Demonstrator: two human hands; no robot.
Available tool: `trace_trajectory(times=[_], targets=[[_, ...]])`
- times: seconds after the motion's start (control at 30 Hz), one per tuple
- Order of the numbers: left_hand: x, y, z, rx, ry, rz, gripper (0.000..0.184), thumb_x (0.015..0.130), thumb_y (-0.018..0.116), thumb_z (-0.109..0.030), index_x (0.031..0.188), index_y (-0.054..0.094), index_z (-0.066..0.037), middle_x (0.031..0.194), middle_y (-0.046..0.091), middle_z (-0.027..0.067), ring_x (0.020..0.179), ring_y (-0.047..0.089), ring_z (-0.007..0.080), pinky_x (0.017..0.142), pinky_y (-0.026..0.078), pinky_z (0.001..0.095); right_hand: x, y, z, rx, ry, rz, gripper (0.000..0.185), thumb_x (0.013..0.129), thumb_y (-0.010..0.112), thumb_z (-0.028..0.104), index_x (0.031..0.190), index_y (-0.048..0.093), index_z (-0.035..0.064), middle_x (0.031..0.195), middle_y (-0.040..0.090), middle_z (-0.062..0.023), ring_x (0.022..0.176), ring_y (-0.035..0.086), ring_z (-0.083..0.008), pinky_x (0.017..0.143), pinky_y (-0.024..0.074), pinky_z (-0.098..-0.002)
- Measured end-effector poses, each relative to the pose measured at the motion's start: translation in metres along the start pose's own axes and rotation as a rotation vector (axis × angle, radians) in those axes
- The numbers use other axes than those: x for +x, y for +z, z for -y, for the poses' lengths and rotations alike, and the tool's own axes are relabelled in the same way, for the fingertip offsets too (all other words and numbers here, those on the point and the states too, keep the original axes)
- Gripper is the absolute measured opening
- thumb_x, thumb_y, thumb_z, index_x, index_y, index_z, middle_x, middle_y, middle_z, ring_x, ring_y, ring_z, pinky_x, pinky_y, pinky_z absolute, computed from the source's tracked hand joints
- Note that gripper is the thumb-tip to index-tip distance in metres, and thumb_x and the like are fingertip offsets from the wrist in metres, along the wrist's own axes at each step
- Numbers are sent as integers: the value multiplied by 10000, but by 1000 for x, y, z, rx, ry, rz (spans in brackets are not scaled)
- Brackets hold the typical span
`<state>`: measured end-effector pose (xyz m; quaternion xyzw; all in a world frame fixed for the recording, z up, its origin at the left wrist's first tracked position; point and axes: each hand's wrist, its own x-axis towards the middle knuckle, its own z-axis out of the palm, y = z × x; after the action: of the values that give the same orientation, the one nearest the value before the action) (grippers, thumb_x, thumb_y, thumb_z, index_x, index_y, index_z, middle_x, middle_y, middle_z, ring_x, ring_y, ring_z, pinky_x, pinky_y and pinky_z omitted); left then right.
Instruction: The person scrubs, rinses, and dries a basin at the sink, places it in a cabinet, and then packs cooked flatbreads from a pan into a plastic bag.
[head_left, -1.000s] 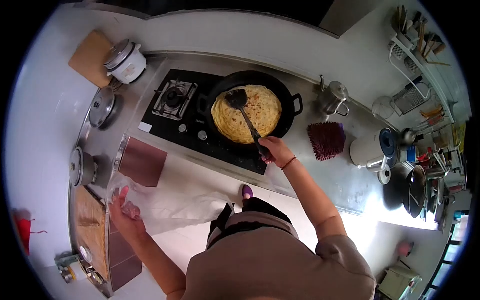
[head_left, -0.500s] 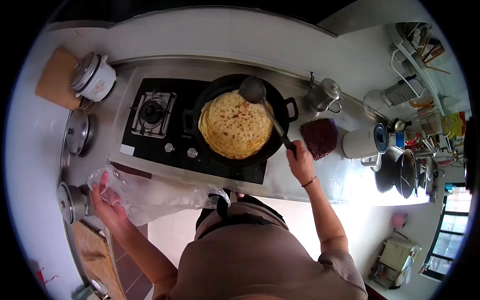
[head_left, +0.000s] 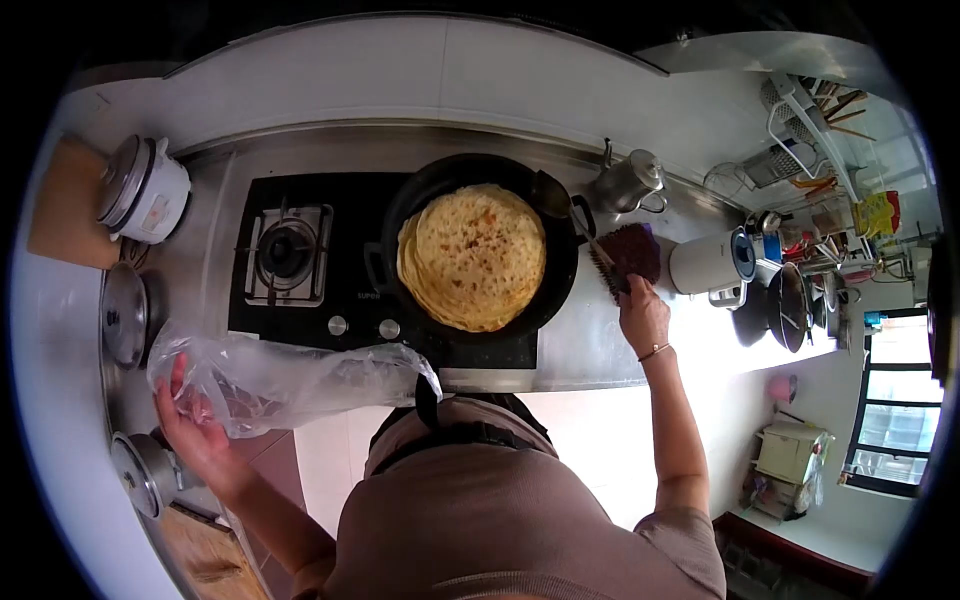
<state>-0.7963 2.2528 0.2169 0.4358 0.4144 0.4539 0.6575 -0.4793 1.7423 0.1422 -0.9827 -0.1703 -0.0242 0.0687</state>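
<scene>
A stack of thin, browned flatbreads (head_left: 475, 260) lies in the black two-handled wok (head_left: 558, 275) on the stove. My right hand (head_left: 643, 318) is closed around the handle of a dark ladle (head_left: 552, 196). The ladle's bowl is at the wok's right rim, beside the stack; I cannot tell whether it touches the rim. At the lower left, my left hand (head_left: 195, 430) holds a clear plastic bag (head_left: 300, 385), its fingers partly seen through the film. The bag stretches sideways along the counter's front edge, in front of my body.
The gas hob (head_left: 385, 290) has a bare burner (head_left: 285, 252) on its left. A rice cooker (head_left: 160, 205), pot lid (head_left: 125, 315) and lidded pot (head_left: 145, 475) stand left. To the right are a metal kettle (head_left: 630, 182), a dark red shaggy cloth (head_left: 632, 252) and a white jug (head_left: 700, 265).
The ladle has moved right, off the top of the flatbreads to the wok's rim, with my right hand shifting right too. The bag is still in my left hand, and the view has shifted slightly.
</scene>
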Motion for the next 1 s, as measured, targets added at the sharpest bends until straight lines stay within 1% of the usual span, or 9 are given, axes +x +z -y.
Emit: trace_trajectory(times=[0.13, 0.2, 0.37, 0.53, 0.6, 0.73, 0.8, 0.9, 1.0], targets=[[13, -10, 3, -46, -74, 79, 396, 876, 568, -283, 1108, 561, 37, 1037, 639, 82, 485, 404, 21, 431, 332, 150, 6, -20, 0, -22, 21, 54, 285, 784, 576, 128, 1058, 538, 60, 916, 616, -176, 803, 607, -369, 678, 494, -452], [5, 0, 2, -95, -65, -53, 296, 896, 541, -251, 1043, 535, 6, 1062, 627, 125, 443, 363, 16, 400, 307, 137, 9, -32, 8, -16, 39, 63, 247, 781, 584, 141, 1011, 544, 61, 907, 616, -174, 813, 606, -370, 700, 490, -453], [-10, -4, 3, -154, -40, -42, 284, 903, 532, -243, 1004, 539, 22, 1073, 620, 143, 426, 340, 14, 384, 288, 139, 4, -56, 29, -247, -20, 169, 121, 780, 495, 76, 879, 531, 15, 816, 621, -189, 674, 636, -337, 588, 517, -414], [-16, -11, 7, -174, -59, 27, 309, 906, 525, -261, 983, 559, 37, 1097, 614, 150, 422, 330, 16, 382, 272, 150, -10, -78, 52, -394, -81, 261, 120, 751, 490, 48, 837, 540, -20, 761, 633, -189, 624, 651, -293, 556, 525, -360], [-17, -10, 4, -201, -87, -15, 461, 924, 493, -302, 1197, 499, 69, 578, 468, -27, 423, 328, 20, 389, 295, 149, -11, -82, 55, -360, -91, 384, 113, 745, 491, 49, 811, 554, -18, 713, 639, -180, 630, 654, -298, 562, 526, -360], [-14, -15, -4, -214, -108, 87, 430, 927, 487, -302, 1126, 534, 76, 652, 556, -1, 415, 304, 16, 374, 258, 159, -12, -91, 56, -338, -95, 384, 108, 741, 493, 56, 763, 576, -8, 674, 637, -174, 641, 655, -307, 586, 525, -378], [-25, 6, -15, -186, -39, -142, 464, 943, 458, -306, 1190, 494, 85, 500, 358, -58, 410, 289, 13, 366, 243, 163, -15, -95, 54, -300, -59, 405, 122, 749, 488, 71, 745, 589, 2, 692, 639, -176, 662, 650, -324, 619, 521, -398], [-3, -21, -10, -226, -64, -57, 456, 954, 440, -288, 1200, 479, 94, 488, 326, -71, 408, 283, 11, 365, 237, 165, -23, -101, 58, -257, 28, 502, 148, 767, 491, 104, 748, 597, 2, 733, 634, -204, 694, 638, -345, 659, 512, -416], [3, -26, -11, -221, -52, -22, 450, 957, 436, -271, 1207, 469, 101, 512, 354, -61, 405, 272, 14, 364, 232, 168, -31, -98, 61, -188, 82, 486, 171, 776, 505, 135, 751, 593, -10, 751, 630, -215, 721, 628, -371, 683, 504, -440]])
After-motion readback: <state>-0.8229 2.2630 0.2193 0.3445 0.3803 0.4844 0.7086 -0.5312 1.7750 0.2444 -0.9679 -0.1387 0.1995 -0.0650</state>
